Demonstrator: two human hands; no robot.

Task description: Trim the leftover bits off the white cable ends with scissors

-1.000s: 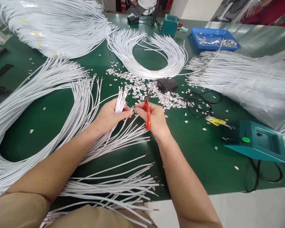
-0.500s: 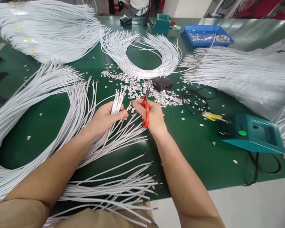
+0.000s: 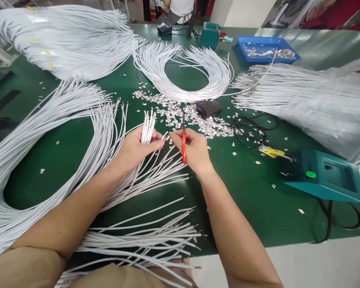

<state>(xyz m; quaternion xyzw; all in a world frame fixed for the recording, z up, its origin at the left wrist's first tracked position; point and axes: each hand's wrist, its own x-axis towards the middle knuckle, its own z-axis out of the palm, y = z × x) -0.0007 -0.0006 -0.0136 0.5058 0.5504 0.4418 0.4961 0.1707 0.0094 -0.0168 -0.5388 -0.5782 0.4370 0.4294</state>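
My left hand point(image 3: 138, 146) is closed round a bunch of white cables point(image 3: 148, 130), their cut ends pointing up and away from me. One single cable end point(image 3: 165, 136) sticks out between its thumb and fingers toward the right. My right hand point(image 3: 193, 150) grips red-handled scissors point(image 3: 184, 148), the dark blades pointing away from me. Its thumb and fingertips are just right of that single cable end, with a small gap between. Loose white cables point(image 3: 156, 180) fan out below both hands, some showing reddish wire tips.
Small silvery scraps point(image 3: 174, 112) are strewn beyond my hands beside a black box point(image 3: 209, 108). A teal machine point(image 3: 324, 176) with a yellow clip stands right. Cable coils point(image 3: 105, 120) lie left, more cables point(image 3: 288, 88) right. A blue tray point(image 3: 268, 50) sits at the back.
The right fingertips have come away from the single cable end, which the left hand still pinches. The scissors have turned more upright. The whole view has shifted slightly.
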